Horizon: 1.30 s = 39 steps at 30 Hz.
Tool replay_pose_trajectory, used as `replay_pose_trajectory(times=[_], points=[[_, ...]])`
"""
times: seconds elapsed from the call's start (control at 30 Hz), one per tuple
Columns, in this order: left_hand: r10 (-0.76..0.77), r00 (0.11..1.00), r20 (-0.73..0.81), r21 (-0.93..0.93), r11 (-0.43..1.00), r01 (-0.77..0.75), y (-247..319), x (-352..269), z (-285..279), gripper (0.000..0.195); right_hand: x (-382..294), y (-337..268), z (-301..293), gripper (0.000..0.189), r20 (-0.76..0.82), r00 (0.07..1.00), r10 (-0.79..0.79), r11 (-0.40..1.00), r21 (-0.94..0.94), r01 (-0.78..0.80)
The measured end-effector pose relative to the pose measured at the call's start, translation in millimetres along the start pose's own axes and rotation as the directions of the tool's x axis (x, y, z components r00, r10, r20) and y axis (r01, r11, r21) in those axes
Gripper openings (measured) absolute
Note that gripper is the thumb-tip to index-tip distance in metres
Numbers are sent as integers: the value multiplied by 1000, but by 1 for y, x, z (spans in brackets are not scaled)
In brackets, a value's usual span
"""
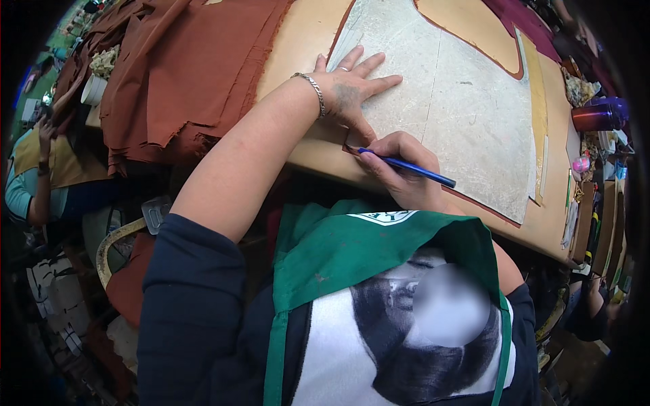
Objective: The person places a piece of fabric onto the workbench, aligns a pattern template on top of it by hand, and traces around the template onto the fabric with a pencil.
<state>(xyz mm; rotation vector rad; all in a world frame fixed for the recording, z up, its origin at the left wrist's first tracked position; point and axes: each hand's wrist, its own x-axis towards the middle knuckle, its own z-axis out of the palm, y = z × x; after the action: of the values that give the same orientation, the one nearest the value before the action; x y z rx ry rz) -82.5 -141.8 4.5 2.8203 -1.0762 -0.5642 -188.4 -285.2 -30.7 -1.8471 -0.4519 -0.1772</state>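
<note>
A large grey pattern template (472, 122) lies flat on the table, with rust-brown fabric (490, 209) showing along its edges. My left hand (353, 94) is spread on the template's left part, fingers apart, pressing down on it. Between the thumb and fingers of my right hand (406, 165) is a blue pen-like marker (421, 171). Its tip points left and meets the template's near left corner, close to my left thumb. Whether the tip touches fabric or template I cannot tell.
Rust-brown fabric pieces (203, 71) are piled on the left, overhanging the table edge. A yellowish strip (539, 127) lies right of the template. Beyond it stands a dark tumbler (596, 116). A white cup (94, 90) is at far left, near another person (38, 172).
</note>
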Motion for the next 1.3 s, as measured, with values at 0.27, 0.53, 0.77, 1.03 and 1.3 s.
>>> replay_pose_trajectory(times=[0.27,0.53,0.77,1.03,1.3], points=[[-9,999,-44,-9,1000,9,0,-6,0,107,-59,-1,-105,9,-50,980,190,980,64,-187],[75,997,-21,59,996,-73,59,23,-16,95,-74,0,-128,11,-106,967,232,971,79,-225],[136,990,21,-42,990,-135,99,47,-7,93,-76,-5,-117,10,-205,934,291,955,114,-273],[109,993,46,-23,994,-108,102,51,-9,95,-69,1,-121,12,-179,956,231,969,-40,-242],[68,991,114,-26,998,-65,112,53,-20,95,-119,6,-202,12,-315,872,375,927,117,-357]])
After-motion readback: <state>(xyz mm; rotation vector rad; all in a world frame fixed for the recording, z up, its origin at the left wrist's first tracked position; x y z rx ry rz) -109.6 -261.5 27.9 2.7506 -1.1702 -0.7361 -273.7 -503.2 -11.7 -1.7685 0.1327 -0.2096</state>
